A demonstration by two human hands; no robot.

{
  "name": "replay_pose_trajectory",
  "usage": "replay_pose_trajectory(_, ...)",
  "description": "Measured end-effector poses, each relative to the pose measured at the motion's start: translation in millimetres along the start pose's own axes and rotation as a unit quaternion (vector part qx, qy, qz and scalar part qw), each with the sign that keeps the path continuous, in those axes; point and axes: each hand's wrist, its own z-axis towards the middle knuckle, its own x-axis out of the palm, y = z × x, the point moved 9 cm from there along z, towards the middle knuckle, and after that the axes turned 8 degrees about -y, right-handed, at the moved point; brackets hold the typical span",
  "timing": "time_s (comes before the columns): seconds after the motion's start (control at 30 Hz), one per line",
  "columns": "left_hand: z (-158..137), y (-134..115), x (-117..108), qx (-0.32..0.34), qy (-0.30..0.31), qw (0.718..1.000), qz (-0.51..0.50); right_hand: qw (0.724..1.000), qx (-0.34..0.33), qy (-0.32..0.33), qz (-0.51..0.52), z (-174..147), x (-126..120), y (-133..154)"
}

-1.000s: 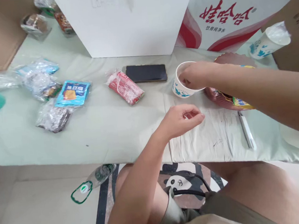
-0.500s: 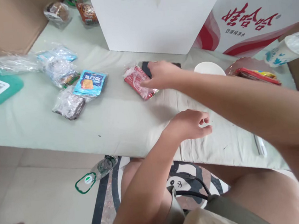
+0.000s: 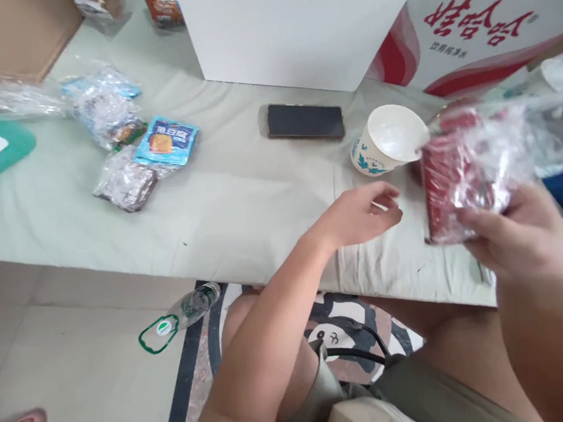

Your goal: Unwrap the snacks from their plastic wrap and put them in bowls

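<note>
The pale cloth-covered surface (image 3: 241,208) stretches both ways from the paper cup (image 3: 373,151), my landmark here. Behind and left of the cup stands the plain white box (image 3: 302,27); behind and right of it, the printed carton (image 3: 473,23). My right hand (image 3: 512,230), right of the cup, has its grip closed around one end of the red packet (image 3: 442,180), raised just beside the cup's rim. My left hand (image 3: 365,215) holds nothing, fingers loosely curled, on the near side of the cup. The phone (image 3: 305,121) lies left of the cup.

I judge the slick, crinkled wrap could let the packet slide, since I pinch only one end. A swing left might also knock the cup over.

The carton carries big red Chinese characters with 饮用纯净水 (purified drinking water) below. Farther left of the cup than the phone, the blue packet (image 3: 168,141) reads 鱼豆腐 (fish tofu); I can't make out any wording on my red one.
</note>
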Motion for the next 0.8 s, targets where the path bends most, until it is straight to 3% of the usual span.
replay_pose_trajectory(0.07,3.3,-4.1,12.6,0.036,0.026,0.995,-0.090,0.993,0.080,-0.026,0.081,-33.6,-20.1,-48.3)
replay_pose_trajectory(0.13,4.8,-8.8,31.3,0.087,0.062,0.988,-0.111,0.986,0.125,-0.017,0.111,-57.5,-19.2,-81.3)
replay_pose_trajectory(0.2,6.5,-10.8,49.2,0.139,0.069,0.984,-0.090,0.985,0.141,0.002,0.099,-66.8,-13.6,-97.0)
replay_pose_trajectory(0.3,10.7,-6.1,68.6,0.176,0.042,0.982,-0.047,0.990,0.126,0.035,0.052,-61.3,-16.1,-98.5)
replay_pose_trajectory(0.37,14.7,1.9,74.0,0.162,0.020,0.987,-0.010,0.995,0.093,0.023,0.016,-52.7,-34.5,-94.7)
replay_pose_trajectory(0.43,18.1,9.3,72.8,0.136,-0.001,0.990,0.037,0.995,0.062,-0.053,-0.057,-45.4,-69.3,-96.3)
replay_pose_trajectory(0.5,20.3,13.2,67.4,0.113,-0.017,0.991,0.076,0.973,0.060,-0.148,-0.168,-43.3,-107.4,-106.2)
replay_pose_trajectory(0.57,21.5,13.6,62.9,0.095,-0.023,0.991,0.086,0.940,0.090,-0.185,-0.272,-43.2,-132.3,-124.2)
replay_pose_trajectory(0.7,23.6,11.0,62.8,0.081,-0.028,0.991,0.106,0.907,0.142,-0.100,-0.383,-41.3,-140.6,-158.4)
replay_pose_trajectory(0.8,26.6,16.9,64.8,0.062,-0.049,0.990,0.115,0.915,0.140,-0.065,-0.373,-49.8,-140.4,-154.7)
